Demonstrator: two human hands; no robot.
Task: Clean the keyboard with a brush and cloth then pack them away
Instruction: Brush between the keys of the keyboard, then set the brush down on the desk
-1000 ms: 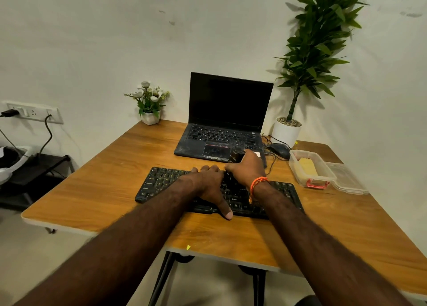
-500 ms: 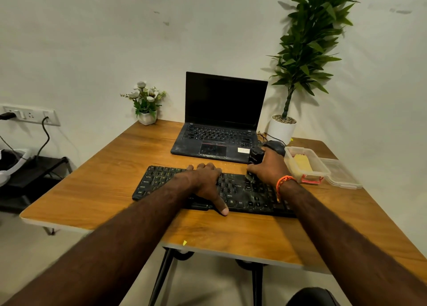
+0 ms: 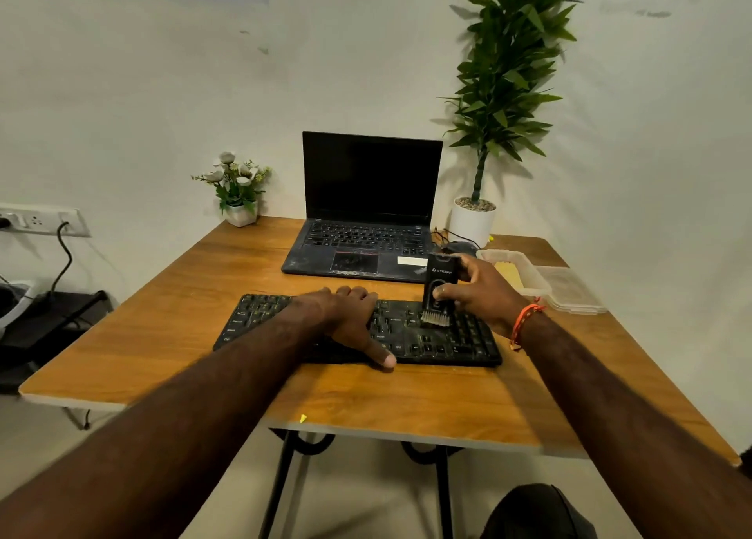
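Note:
A black keyboard (image 3: 427, 339) lies across the middle of the wooden table (image 3: 162, 335). My left hand (image 3: 350, 318) rests flat on its middle keys, thumb reaching over the front edge. My right hand (image 3: 484, 294) grips a black brush (image 3: 437, 290) held upright, its pale bristles touching the keys on the keyboard's right part. A yellow cloth (image 3: 506, 272) lies inside a clear plastic box (image 3: 529, 284) to the right of the keyboard.
An open black laptop (image 3: 366, 221) stands behind the keyboard. The box's clear lid (image 3: 571, 290) lies beside it on the right. A mouse (image 3: 457, 247) and a tall potted plant (image 3: 472, 221) sit at back right, a small flower pot (image 3: 240, 213) at back left.
My right hand has carried the brush from the keyboard's middle to its right part, and the bristles now show. My left hand stays on the keys.

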